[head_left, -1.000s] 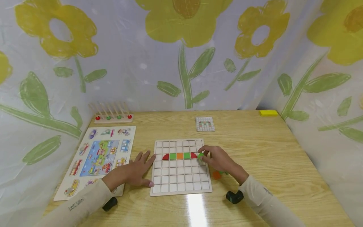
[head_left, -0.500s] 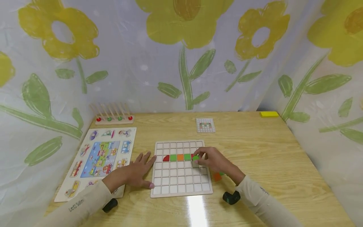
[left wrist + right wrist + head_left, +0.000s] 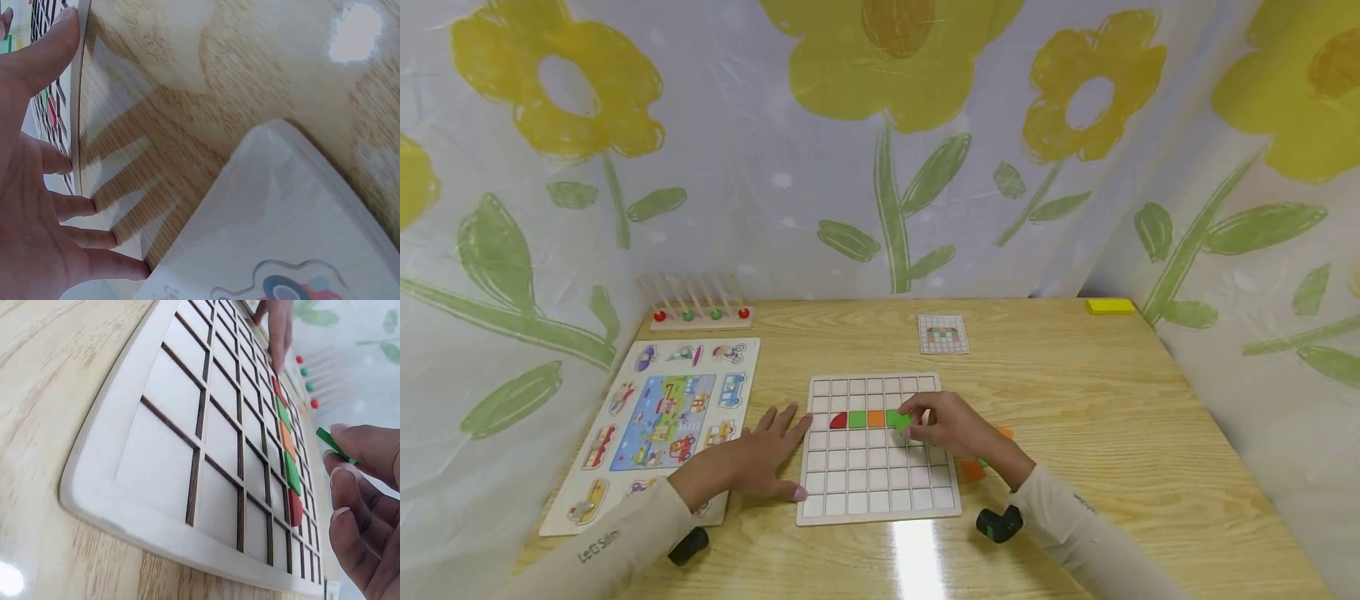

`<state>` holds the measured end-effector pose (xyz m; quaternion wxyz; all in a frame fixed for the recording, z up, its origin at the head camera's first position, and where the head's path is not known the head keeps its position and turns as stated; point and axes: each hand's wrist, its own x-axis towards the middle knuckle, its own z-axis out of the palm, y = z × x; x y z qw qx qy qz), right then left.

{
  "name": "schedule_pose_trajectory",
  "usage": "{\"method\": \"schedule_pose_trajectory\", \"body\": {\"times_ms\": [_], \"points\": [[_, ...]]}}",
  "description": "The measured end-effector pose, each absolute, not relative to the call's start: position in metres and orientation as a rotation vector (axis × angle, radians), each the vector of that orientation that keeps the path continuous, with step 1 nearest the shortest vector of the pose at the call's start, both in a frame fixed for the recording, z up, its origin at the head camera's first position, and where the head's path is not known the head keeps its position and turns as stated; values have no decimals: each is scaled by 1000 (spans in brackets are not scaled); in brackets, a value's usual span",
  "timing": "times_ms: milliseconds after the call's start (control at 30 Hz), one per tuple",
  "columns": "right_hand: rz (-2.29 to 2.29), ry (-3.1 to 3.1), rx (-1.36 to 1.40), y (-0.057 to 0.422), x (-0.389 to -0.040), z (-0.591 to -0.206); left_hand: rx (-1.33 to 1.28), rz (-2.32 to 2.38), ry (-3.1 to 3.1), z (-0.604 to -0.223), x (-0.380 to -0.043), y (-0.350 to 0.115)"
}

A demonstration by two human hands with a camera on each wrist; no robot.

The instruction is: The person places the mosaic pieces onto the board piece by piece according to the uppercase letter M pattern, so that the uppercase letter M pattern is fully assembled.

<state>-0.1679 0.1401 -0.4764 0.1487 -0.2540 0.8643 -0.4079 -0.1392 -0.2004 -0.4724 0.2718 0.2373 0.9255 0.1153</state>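
A white grid board [image 3: 857, 482] lies on the table. One row holds a rounded red tile [image 3: 839, 421], a green tile [image 3: 857, 419], an orange tile [image 3: 876, 418] and another green tile [image 3: 292, 473]. A second red tile [image 3: 295, 508] ends that row; my right hand hides it in the head view. Over the board, my right hand [image 3: 951, 427] pinches a loose green tile [image 3: 335, 445] between thumb and fingertips, above the grid. My left hand [image 3: 760, 460] rests with spread fingers at the board's left edge, its thumb touching the rim.
A picture puzzle board [image 3: 748, 354] lies left. Behind it stands a peg rack [image 3: 702, 320] with red and green beads. A small pattern card [image 3: 943, 334] and a yellow block [image 3: 1110, 307] lie farther back. Loose orange tiles [image 3: 973, 472] sit beside the right forearm.
My right hand has carried the green tile leftward from the board's right edge to over the coloured row. The left hand has stayed in place.
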Motion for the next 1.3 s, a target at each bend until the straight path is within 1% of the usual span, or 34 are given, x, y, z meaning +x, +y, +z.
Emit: {"method": "schedule_pose_trajectory", "body": {"times_ms": [333, 1100, 1300], "points": [[-1176, 2447, -727, 128, -170, -477, 650, 328, 2496, -471, -139, -200], [-1154, 2435, -812, 104, -169, -476, 641, 316, 2491, -468, -137, -199], [-1147, 2430, -793, 100, -171, -477, 647, 316, 2493, -470, -138, -200]]}}
